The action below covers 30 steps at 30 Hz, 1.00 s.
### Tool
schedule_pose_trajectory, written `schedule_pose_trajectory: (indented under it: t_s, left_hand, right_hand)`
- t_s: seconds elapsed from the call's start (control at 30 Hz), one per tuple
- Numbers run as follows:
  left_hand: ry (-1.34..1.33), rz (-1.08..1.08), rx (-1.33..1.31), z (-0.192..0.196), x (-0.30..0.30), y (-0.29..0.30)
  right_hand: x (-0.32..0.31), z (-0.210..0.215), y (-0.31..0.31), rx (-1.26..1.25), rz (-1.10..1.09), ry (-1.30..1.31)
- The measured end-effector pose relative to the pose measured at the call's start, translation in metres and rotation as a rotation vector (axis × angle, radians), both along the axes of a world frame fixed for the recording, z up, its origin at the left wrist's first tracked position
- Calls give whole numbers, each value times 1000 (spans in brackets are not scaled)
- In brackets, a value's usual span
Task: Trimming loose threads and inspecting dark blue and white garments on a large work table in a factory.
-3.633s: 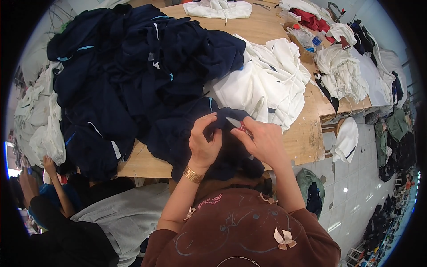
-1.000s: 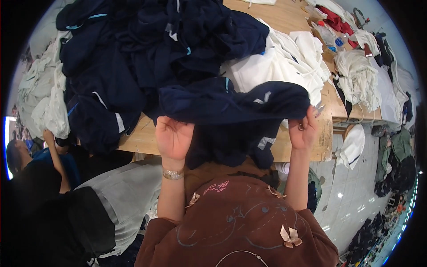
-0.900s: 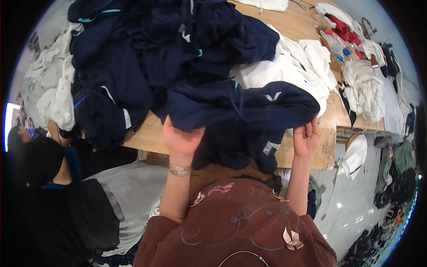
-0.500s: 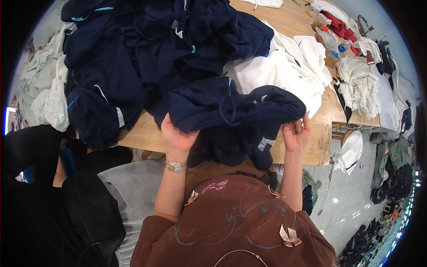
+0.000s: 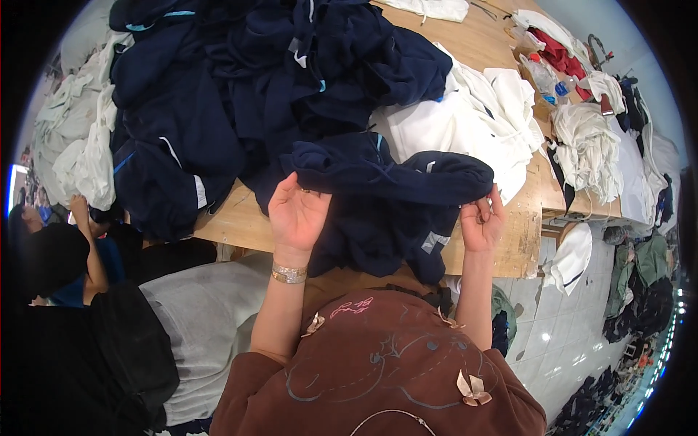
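Note:
A navy garment [image 5: 392, 196] with small pale patches lies stretched across the near edge of a wooden table [image 5: 240, 225]. My left hand [image 5: 297, 214], palm up with a gold bracelet at the wrist, has its fingertips on the garment's left end. My right hand [image 5: 481, 221] pinches the garment's right end, with a small pair of snips looped on its fingers. The lower part of the garment hangs over the table edge toward my brown top.
A big heap of navy clothes [image 5: 240, 94] fills the table's left and middle. White garments [image 5: 465, 123] lie to the right, more white cloth [image 5: 596, 145] and red fabric [image 5: 556, 47] beyond. Another person in black [image 5: 80, 327] sits at my lower left. A tiled floor [image 5: 574, 334] shows right.
I had both hands close together on the garment, then spread it wide and lifted it. It is now lowered onto the table edge, my left hand opening under its left end.

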<state>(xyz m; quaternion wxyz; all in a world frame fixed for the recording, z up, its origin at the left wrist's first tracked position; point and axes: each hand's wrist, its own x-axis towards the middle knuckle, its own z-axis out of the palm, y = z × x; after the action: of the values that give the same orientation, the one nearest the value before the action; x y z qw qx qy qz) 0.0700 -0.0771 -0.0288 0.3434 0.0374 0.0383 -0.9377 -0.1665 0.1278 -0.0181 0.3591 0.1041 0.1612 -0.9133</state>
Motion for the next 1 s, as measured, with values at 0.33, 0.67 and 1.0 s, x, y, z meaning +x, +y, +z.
schedule_pose_trajectory:
  t_s: [0.33, 0.67, 1.0]
  left_hand:
    - [-1041, 275, -1132, 5, 18, 10]
    - [-1022, 9, -958, 112, 48, 16]
    - [-390, 382, -1150, 175, 5, -2]
  right_hand:
    - [-1, 32, 13, 1309, -182, 1200]
    - [-11, 79, 29, 992, -661, 1201]
    - [-83, 136, 59, 588, -725, 920]
